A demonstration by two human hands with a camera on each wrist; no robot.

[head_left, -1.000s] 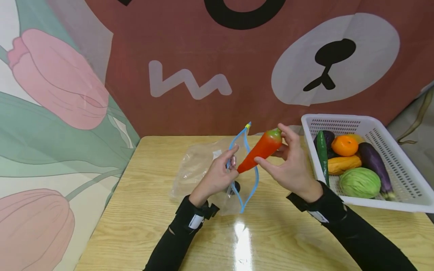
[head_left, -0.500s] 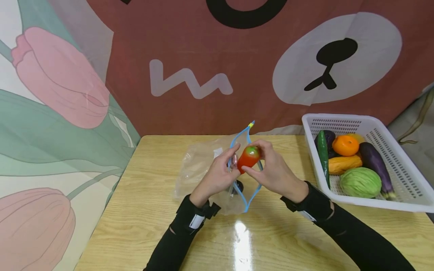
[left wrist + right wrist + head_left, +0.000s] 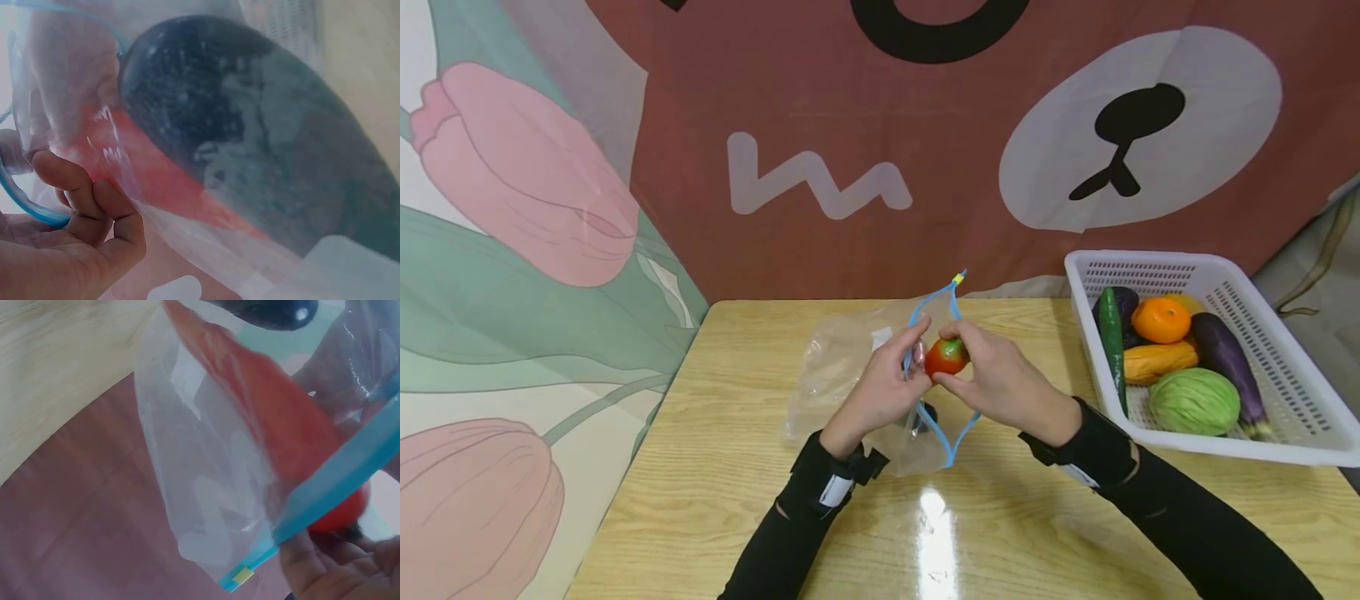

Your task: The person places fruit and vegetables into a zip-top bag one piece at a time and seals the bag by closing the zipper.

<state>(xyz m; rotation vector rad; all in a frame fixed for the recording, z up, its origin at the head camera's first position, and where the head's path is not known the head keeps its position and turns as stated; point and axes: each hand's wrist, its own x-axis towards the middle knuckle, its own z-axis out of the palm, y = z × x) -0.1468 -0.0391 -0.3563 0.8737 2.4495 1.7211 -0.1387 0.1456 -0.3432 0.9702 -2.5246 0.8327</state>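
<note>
My right hand [image 3: 1011, 379] pinches the green-topped end of a red pepper [image 3: 946, 358]. In the right wrist view, the pepper's long red body [image 3: 275, 406] shows through the clear film, inside the bag's mouth. My left hand [image 3: 883, 383] holds the blue zip edge of the clear zip bag [image 3: 831, 367], and the mouth gapes toward the right hand. Through the film in the left wrist view appears a long, dark, rounded vegetable [image 3: 187, 94] beside the pepper. Film and fingers partly hide the pepper.
A white plastic basket [image 3: 1262, 455] stands on the right of the wooden table [image 3: 700, 500]. It holds an orange fruit [image 3: 1161, 319], a cabbage [image 3: 1195, 402], an eggplant [image 3: 1228, 367], a thin green vegetable [image 3: 1112, 342] and a yellow one [image 3: 1159, 364]. A printed cloth [image 3: 820, 258] hangs behind.
My right hand has moved left and carried the pepper, tip first, into the bag's mouth; only its green-topped end shows from above. The left hand stays nearly in place.
</note>
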